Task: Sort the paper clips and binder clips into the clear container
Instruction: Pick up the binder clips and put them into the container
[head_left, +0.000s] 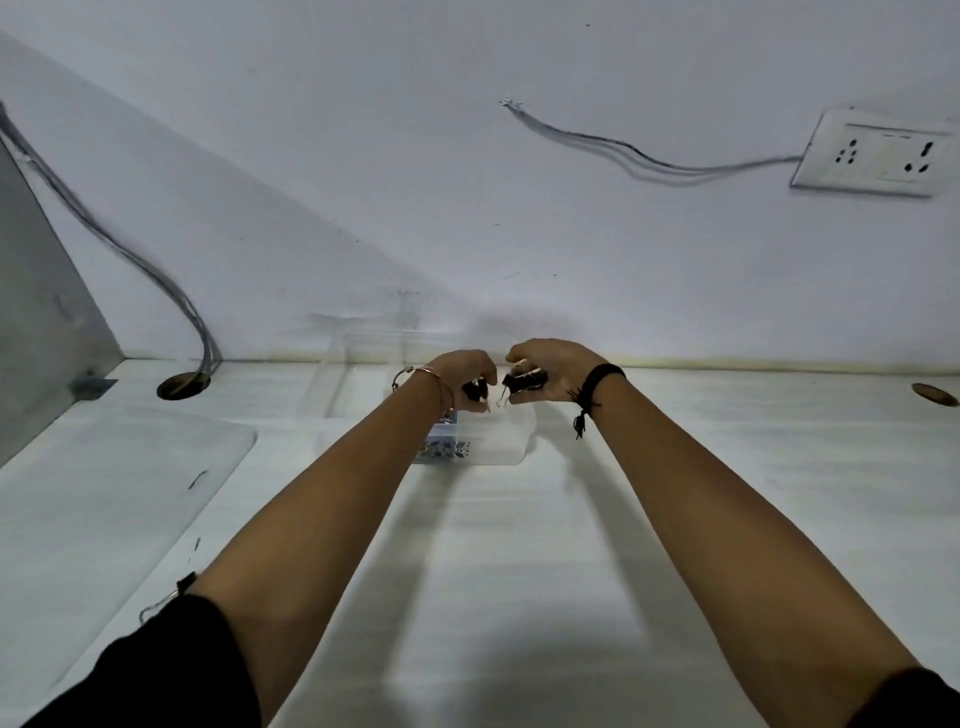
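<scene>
Hands out over the clear container (501, 441) at the far side of the white desk (519, 571)! Left hand (467, 376) pinches one black binder clip (475, 391), right hand (550, 371) is closed round a bunch of binder clips (524, 383), long axis running left to right, wire handles hanging toward the container. Progress looks midway at best: something patterned shows at the container's left end, contents unclear, paper clips nowhere visible.

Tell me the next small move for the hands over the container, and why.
Probably lower the left hand and release its black binder clip into the clear container. Both hands hover right above it, and the right hand already holds more clips ready to follow.
</scene>
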